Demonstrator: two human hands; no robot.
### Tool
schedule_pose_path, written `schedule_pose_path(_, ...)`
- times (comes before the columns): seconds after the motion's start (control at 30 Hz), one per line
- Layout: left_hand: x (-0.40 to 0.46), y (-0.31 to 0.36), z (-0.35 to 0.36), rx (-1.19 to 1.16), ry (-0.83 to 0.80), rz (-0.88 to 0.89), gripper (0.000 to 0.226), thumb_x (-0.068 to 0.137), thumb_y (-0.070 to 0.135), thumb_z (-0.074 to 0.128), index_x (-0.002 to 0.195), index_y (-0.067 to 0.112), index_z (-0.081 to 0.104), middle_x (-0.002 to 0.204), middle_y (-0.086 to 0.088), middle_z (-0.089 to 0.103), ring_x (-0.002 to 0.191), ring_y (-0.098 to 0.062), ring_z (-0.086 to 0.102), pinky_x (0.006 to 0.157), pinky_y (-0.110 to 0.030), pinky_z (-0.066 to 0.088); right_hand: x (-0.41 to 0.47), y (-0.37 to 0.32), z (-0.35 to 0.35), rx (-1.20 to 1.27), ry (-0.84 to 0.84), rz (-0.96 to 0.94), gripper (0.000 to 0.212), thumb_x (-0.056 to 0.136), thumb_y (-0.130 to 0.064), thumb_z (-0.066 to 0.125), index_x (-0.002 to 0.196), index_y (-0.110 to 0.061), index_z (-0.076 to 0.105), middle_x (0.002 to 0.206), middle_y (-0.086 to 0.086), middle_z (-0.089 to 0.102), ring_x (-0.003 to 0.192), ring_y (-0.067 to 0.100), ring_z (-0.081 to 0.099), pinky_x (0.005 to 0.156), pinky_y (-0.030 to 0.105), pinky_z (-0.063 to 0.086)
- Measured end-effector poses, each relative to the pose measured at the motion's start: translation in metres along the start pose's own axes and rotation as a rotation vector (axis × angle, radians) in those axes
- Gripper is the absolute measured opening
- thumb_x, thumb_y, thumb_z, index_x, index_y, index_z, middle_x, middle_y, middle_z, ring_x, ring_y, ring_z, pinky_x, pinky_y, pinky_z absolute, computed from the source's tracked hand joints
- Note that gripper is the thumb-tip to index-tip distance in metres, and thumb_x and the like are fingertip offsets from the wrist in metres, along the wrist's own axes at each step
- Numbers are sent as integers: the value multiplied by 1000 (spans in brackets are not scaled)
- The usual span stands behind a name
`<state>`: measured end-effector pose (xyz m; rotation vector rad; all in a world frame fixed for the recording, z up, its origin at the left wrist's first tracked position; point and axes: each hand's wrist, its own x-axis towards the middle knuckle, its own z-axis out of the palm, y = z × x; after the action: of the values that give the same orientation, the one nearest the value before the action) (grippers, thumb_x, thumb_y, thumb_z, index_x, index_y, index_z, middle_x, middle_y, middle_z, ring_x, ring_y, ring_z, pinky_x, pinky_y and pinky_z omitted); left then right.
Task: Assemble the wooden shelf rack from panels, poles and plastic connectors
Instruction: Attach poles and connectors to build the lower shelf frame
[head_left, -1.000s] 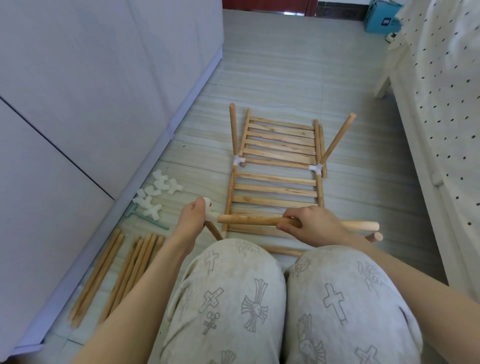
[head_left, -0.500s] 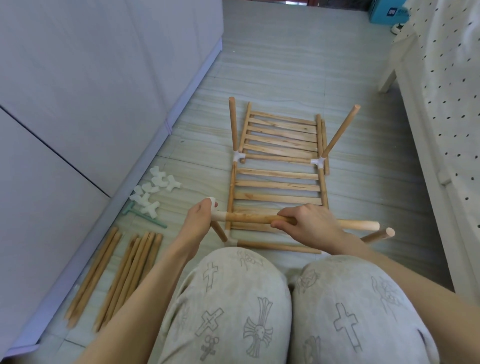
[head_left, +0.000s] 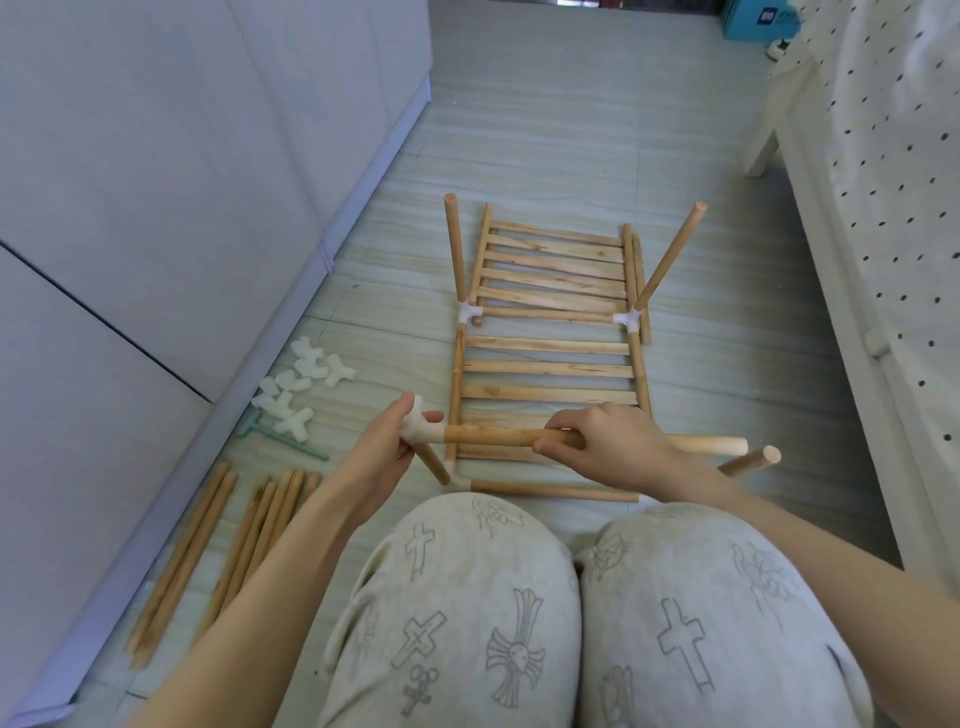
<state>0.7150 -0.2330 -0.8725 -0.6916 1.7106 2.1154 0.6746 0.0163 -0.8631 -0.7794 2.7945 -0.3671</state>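
Note:
A part-built rack lies on the floor: a near slatted panel (head_left: 550, 369) framed by poles and white corner connectors (head_left: 470, 313), with two poles standing up from them. A second slatted panel (head_left: 556, 262) lies just beyond. My left hand (head_left: 382, 454) grips a white plastic connector (head_left: 418, 423) on top of the near-left upright pole. My right hand (head_left: 605, 441) grips a horizontal wooden pole (head_left: 498, 435) whose left end sits in that connector. Its right end (head_left: 727, 445) hangs free.
Several loose white connectors (head_left: 298, 389) and a green tool (head_left: 283, 439) lie on the floor at left, beside a white cabinet (head_left: 156, 208). Spare poles (head_left: 244, 540) lie near my left arm. A dotted bed cover (head_left: 893, 208) runs along the right. My knees fill the foreground.
The pole's left end has gone into the connector held by my left hand. My view has tilted slightly, so the rack sits lower and nearer.

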Motion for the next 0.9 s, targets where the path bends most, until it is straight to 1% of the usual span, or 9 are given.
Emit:
schedule_pose_path(0.1,0,5,-1,78,43,2,32,99,25,31,126,12,43,112,1,64,114,-14,52,103,-30,34,-5,-5,1,-128,126,-119,36,88,-58,48,100,-26,59,76,-7,65,68,18,62,56,27,39)
schedule_pose_path(0.2,2,11,-1,116,50,-34,31,98,23,32,125,13,44,112,-1,64,111,-17,52,98,-31,33,-10,-9,3,-246,333,-240,26,78,-44,69,78,-18,67,55,-4,58,38,20,52,36,22,30)
schedule_pose_path(0.27,3,10,2,102,43,-60,29,99,23,32,122,12,46,115,-3,63,114,-18,51,98,-31,31,-11,-9,5,-264,372,-244,24,74,-41,74,72,-18,68,49,-4,54,32,20,47,33,19,25)
schedule_pose_path(0.37,6,6,2,101,59,-69,30,99,21,31,121,10,47,117,-4,62,118,-19,49,105,-33,30,-7,-6,6,-244,356,-242,24,73,-40,76,73,-17,69,49,-3,55,34,23,49,35,20,24)
schedule_pose_path(0.43,9,5,-1,92,64,-71,29,99,21,31,120,10,48,117,-2,62,120,-19,48,110,-35,28,-1,-5,2,-213,306,-230,26,81,-44,68,80,-18,68,55,-2,60,44,26,55,41,24,26)
schedule_pose_path(0.57,13,5,-1,73,84,-56,26,98,20,30,113,13,49,117,1,61,117,-15,50,108,-33,29,6,-4,-1,4,39,-84,33,90,-56,43,90,-28,61,61,-7,51,68,22,55,54,31,29)
schedule_pose_path(0.73,14,1,6,117,90,-13,25,98,20,29,114,12,47,117,3,60,74,0,67,98,-31,30,2,0,4,195,-56,24,26,86,-57,51,80,-35,63,54,-9,49,60,9,48,53,25,33)
schedule_pose_path(0.83,14,3,6,114,116,-17,23,98,21,30,110,13,49,116,-1,61,98,-8,60,98,-30,32,9,1,1,231,-82,40,20,86,-55,53,75,-40,60,53,-8,49,59,8,48,51,24,34)
schedule_pose_path(0.9,15,6,8,128,130,-23,25,98,20,29,113,12,47,116,-3,61,101,-12,57,102,-31,33,11,1,0,224,-75,49,22,86,-56,52,81,-38,64,57,-7,52,63,11,50,53,26,36)
